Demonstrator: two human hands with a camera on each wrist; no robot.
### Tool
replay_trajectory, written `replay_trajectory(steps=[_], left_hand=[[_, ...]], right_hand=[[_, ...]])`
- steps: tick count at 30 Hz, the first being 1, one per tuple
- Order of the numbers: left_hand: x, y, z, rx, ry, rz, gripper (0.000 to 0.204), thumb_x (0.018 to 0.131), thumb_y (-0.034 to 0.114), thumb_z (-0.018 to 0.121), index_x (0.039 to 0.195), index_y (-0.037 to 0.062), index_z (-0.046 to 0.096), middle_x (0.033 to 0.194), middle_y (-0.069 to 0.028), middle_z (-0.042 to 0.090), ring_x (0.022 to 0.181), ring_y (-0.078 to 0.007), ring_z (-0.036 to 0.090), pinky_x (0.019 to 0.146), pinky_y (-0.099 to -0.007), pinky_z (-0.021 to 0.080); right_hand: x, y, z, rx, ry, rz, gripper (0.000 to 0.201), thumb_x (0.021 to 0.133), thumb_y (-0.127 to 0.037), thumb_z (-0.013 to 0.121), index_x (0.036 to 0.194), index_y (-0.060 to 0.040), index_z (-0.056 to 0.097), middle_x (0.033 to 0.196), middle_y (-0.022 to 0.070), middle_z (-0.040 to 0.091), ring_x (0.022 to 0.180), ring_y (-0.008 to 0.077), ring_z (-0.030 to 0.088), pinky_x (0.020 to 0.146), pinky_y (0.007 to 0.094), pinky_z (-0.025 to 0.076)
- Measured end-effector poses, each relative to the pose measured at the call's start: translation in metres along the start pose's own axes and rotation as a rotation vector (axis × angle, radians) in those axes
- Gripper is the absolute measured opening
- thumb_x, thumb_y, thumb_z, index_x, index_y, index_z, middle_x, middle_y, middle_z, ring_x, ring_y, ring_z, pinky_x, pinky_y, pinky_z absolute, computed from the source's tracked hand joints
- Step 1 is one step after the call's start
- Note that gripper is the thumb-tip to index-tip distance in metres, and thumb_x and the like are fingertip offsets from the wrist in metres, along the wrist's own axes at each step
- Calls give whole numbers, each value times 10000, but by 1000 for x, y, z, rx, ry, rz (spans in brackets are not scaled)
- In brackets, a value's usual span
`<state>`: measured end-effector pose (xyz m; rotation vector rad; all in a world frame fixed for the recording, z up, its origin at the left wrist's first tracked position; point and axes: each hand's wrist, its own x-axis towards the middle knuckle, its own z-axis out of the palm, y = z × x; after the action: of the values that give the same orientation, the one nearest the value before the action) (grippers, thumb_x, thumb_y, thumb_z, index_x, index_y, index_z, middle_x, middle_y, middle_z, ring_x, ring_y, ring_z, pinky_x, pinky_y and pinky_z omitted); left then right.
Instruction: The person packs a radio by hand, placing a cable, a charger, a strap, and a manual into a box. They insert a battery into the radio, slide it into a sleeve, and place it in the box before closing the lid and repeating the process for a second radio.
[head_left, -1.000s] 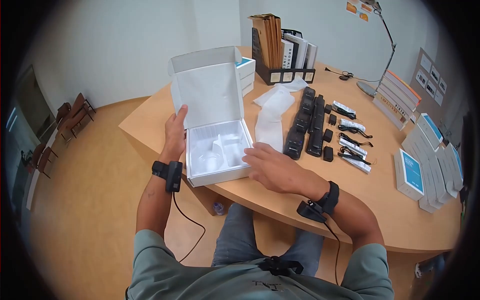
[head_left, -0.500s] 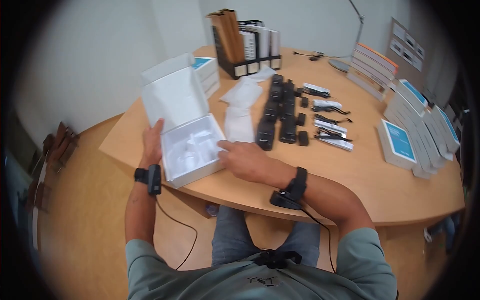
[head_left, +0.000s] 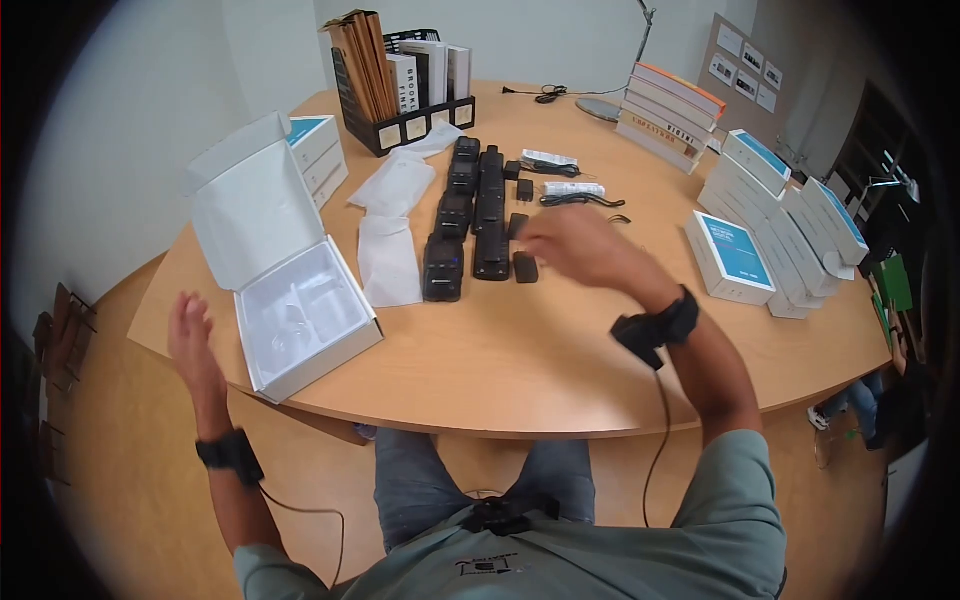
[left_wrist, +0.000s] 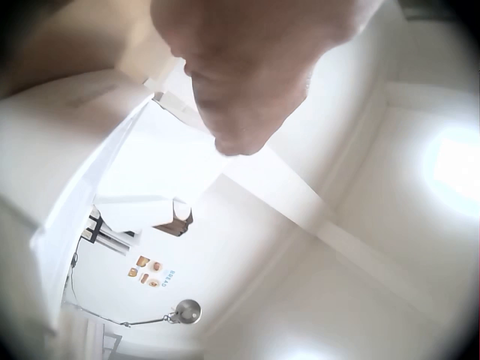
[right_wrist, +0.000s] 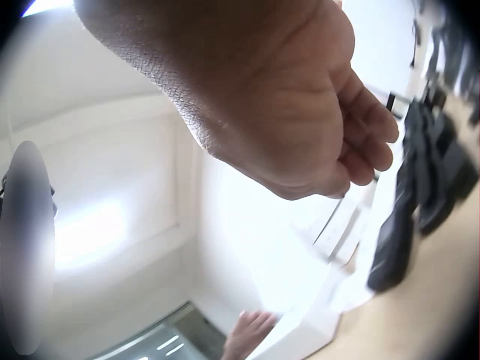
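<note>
In the head view a white cardboard box [head_left: 305, 330] stands with its lid up, a clear plastic tray [head_left: 300, 315] inside. Just left of it my left hand [head_left: 195, 345] is raised, fingers loosely extended and holding nothing. My right hand [head_left: 585, 250] reaches over the table, partly covering the cables and one black power adapter [head_left: 518, 226]. In the right wrist view its fingers [right_wrist: 367, 154] are loosely bent, with nothing seen between them. Left of this hand lie two rows of black handheld devices [head_left: 443, 265], some with small screens.
White wrapping sheets [head_left: 390, 260] lie between box and devices. Bundled black cables [head_left: 585, 200] with white labels are behind my right hand. Closed white-and-blue boxes [head_left: 730, 255] stand at right, more boxes [head_left: 318, 160] behind the open one. A file holder [head_left: 425, 125], books [head_left: 665, 115] and lamp [head_left: 600, 108] stand farther back.
My left hand has let go of the open box and drawn away to its left. My right hand has left the box's right edge and moved right, over the cables. The head view has turned right.
</note>
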<state>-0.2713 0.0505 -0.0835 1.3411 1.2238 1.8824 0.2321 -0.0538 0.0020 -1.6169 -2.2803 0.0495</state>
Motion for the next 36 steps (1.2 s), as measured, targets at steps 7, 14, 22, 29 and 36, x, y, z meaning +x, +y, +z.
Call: replay_trajectory(steps=[7,14,22,29,36], left_hand=[[-131,77,39,124,-391,373,186,992,20,514,1126,-39,630,973,-87,652,857,-158,606,804,-302,503],[-178,94,132,149,-1032,570,135,841,28,691,973,-2,683,789,-130,677,712,-273,666,662,-346,527],[-177,115,210,315,-1276,608,269,904,216,673,1091,23,672,931,-153,703,881,-339,681,767,-428,545],[-188,103,251,486,-1376,613,350,931,285,636,1164,25,656,996,-158,720,924,-337,693,828,-424,545],[-191,93,270,568,-1379,594,340,921,271,643,1153,25,667,945,-144,729,909,-338,694,812,-428,548]], right_hand=[[-66,75,4,-238,-82,205,342,823,-203,680,1128,-50,708,1048,175,682,1021,363,633,903,446,516],[-76,74,12,-161,-138,307,561,779,-268,784,1255,-17,624,1190,201,616,1109,374,590,945,446,495],[-76,85,15,-139,-117,300,585,770,-269,804,1268,-28,612,1181,201,598,1124,376,576,965,436,483],[-74,89,16,-50,-137,326,499,785,-229,765,1223,-35,625,1142,192,614,1098,373,580,941,423,484],[-72,92,18,-102,-121,334,322,792,-191,701,1060,-25,639,1013,217,643,1035,383,582,887,445,483]])
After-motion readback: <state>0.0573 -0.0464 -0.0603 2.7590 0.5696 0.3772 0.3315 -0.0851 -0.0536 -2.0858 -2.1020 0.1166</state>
